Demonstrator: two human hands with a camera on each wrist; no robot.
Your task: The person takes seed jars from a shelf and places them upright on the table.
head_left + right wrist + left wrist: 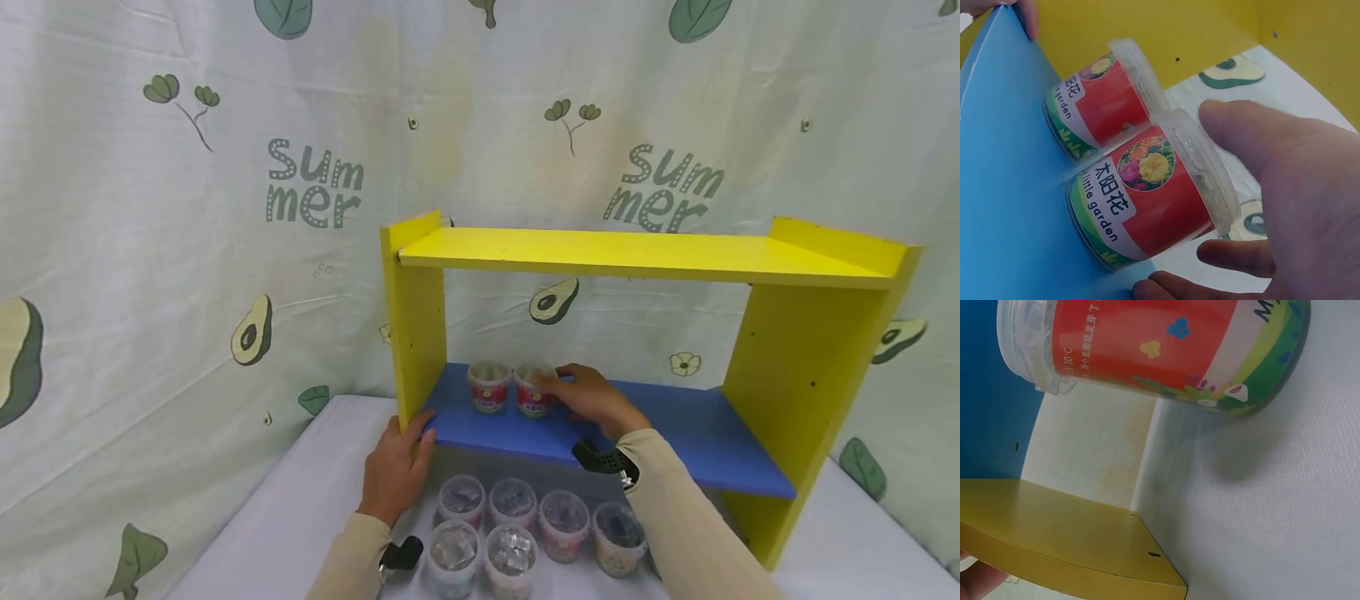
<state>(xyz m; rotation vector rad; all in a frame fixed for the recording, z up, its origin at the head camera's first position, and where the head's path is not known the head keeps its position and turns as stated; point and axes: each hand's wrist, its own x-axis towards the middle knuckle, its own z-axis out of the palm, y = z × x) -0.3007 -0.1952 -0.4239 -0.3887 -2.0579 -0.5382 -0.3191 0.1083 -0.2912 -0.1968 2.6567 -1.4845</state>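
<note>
On the blue lower board (pixel 660 417) of a yellow and blue shelf stand two red-labelled plastic cups side by side, a left cup (pixel 489 392) and a right cup (pixel 531 402). My right hand (pixel 592 398) is at the right cup. In the right wrist view its thumb (pixel 1235 122) and fingers are spread around the rim of that nearer cup (pixel 1154 194), apparently not pinching it. With my left hand (pixel 393 468) I grip the front edge of the yellow left side panel (pixel 415 321), where it meets the blue board.
Several lidded cups (pixel 513 552) stand in front of the shelf on the white table (pixel 300 508); one red-labelled cup (pixel 1141 344) shows close in the left wrist view. The yellow top board (pixel 637 254) spans above the lower board. A printed cloth (pixel 187 250) hangs behind.
</note>
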